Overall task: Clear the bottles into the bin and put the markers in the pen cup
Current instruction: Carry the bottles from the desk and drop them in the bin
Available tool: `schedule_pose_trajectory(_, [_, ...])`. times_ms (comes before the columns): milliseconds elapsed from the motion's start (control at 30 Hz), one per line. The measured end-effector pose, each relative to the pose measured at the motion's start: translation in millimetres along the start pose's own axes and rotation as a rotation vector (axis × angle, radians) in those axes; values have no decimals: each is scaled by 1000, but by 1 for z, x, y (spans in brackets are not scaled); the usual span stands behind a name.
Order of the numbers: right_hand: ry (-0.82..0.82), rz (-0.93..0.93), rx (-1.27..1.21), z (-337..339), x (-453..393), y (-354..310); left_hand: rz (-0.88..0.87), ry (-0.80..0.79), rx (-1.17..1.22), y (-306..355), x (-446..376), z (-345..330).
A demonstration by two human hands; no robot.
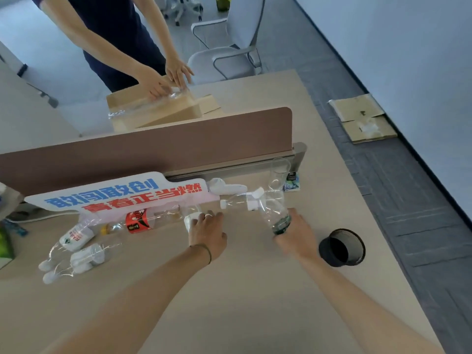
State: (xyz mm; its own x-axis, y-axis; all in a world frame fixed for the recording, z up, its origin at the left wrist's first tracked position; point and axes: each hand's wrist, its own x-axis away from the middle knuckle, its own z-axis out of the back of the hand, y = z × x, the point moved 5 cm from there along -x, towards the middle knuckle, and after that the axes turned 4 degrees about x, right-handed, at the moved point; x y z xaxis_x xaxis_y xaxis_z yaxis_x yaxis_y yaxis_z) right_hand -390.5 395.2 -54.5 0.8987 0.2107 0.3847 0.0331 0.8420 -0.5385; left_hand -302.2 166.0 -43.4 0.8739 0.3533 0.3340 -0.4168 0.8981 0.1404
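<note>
While the right hand (296, 238) is wrapped round a clear bottle (273, 213), the left hand (208, 232) seems closed on a white-label bottle (190, 221); lift both clear of neighbours. More bottles (76, 249) lie at nine o'clock.

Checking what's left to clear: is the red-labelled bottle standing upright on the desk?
No. The red-labelled bottle lies on its side on the desk, just left of the left hand.
</note>
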Motion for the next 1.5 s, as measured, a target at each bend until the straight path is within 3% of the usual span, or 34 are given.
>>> schedule_pose_trajectory(100, [22, -171, -293, 12, -1, 14, -115, 5, -24, 38, -35, 1])
schedule_pose_trajectory(200, [57, -281, -415, 16, -2, 28, -204, -9, -17, 73, -68, 0])
schedule_pose_trajectory(433, [44, -327, -385, 33, -7, 37, -213, -89, -109, 102, -110, -31])
schedule_pose_trajectory(633, [26, -304, -379, 34, -17, 39, -220, -46, -105, 98, -117, -43])
schedule_pose_trajectory(1200, [65, -251, -618, 57, 48, 8, 55, 98, 773, 91, 8, 13])
schedule_pose_trajectory(1500, [255, -295, -666, 85, 131, 69, -63, 61, 992, 153, 60, 9])
